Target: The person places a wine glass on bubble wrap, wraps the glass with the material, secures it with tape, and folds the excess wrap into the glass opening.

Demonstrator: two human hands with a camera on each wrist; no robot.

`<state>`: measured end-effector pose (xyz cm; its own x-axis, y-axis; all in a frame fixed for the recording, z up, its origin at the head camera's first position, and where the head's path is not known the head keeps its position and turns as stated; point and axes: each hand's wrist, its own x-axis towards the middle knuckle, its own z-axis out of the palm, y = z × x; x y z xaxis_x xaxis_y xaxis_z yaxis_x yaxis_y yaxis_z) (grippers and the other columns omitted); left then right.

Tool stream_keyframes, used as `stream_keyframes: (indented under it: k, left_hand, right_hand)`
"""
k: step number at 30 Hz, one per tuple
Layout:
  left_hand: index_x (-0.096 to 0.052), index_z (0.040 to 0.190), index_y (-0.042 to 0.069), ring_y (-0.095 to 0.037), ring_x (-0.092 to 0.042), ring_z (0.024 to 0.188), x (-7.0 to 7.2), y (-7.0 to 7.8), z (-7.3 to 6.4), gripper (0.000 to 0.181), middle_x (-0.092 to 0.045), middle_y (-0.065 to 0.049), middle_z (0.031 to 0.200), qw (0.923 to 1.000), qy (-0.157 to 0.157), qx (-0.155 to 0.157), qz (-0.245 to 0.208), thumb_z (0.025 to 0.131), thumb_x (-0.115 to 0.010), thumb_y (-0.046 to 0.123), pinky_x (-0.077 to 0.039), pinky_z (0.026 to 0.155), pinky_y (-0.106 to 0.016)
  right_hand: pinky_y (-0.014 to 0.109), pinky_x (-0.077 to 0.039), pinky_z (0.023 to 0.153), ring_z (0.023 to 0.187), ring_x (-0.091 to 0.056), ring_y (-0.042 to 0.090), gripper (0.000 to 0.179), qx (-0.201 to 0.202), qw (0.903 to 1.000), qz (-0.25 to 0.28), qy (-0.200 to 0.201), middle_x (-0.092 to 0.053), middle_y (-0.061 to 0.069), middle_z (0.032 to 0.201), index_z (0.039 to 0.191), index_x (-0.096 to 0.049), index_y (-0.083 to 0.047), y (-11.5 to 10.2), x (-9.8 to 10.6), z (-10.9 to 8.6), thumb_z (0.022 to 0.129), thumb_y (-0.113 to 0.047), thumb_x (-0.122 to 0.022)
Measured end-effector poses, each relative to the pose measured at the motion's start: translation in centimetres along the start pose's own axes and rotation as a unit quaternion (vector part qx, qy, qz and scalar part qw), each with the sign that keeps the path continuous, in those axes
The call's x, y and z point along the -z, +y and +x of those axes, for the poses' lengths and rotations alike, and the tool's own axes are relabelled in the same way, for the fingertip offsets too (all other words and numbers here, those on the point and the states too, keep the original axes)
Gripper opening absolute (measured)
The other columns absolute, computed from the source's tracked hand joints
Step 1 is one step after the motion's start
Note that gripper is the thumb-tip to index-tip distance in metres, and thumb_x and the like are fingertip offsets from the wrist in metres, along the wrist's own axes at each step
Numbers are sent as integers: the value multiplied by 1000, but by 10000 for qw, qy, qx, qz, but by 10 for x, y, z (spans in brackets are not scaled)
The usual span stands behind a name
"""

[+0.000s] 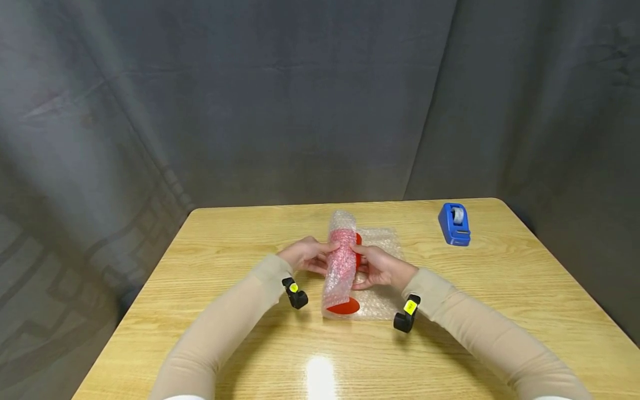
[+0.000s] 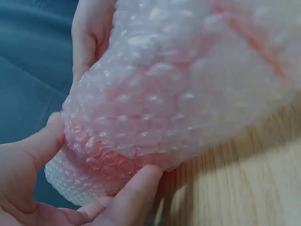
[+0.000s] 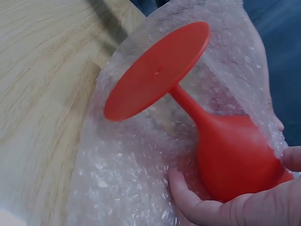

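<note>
A red wine glass [image 3: 235,155] lies on its side, partly rolled in clear bubble wrap [image 1: 382,303] on the table. Its round foot [image 1: 345,306] sticks out toward the near edge, and the stem and part of the bowl show bare in the right wrist view. My left hand [image 1: 307,255] grips the wrapped bowl from the left, thumb and fingers on the bubble wrap [image 2: 141,94]. From the right, my right hand [image 1: 380,269] holds the glass, fingers along the bowl and thumb at the wrap's edge. The rim is hidden inside the roll.
A blue tape dispenser [image 1: 455,225] with a roll of tape stands at the back right of the wooden table [image 1: 240,233]. Unrolled bubble wrap lies flat under and right of my right hand. Grey curtains [image 1: 300,111] hang behind the table.
</note>
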<state>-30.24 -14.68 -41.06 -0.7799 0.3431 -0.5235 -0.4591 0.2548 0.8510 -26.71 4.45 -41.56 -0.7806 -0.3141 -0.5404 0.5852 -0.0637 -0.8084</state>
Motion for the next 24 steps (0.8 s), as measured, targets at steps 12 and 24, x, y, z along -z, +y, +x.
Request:
stream_keyframes:
  k: [12,24]
  left_hand:
    - [-61,91,-5,-17,-59,63,-4,6,-12,35,-60,-7,74,9914,549,-744,922,92,-67,30,-61,66,-34]
    - [-62,97,-7,-19,-67,63,-14,6,-14,43,-65,-13,83,9765,836,-1187,1594,90,-67,35,-60,61,-34]
  right_hand:
    - [64,-37,104,106,-47,26,45,70,9994,-43,-344,-45,13,113,124,-37,1,3,-5,2,105,-38,-25]
    - [64,-34,106,92,-52,18,31,30,9985,-320,-446,-49,4,93,105,-38,-9,3,4,1,106,-36,-22]
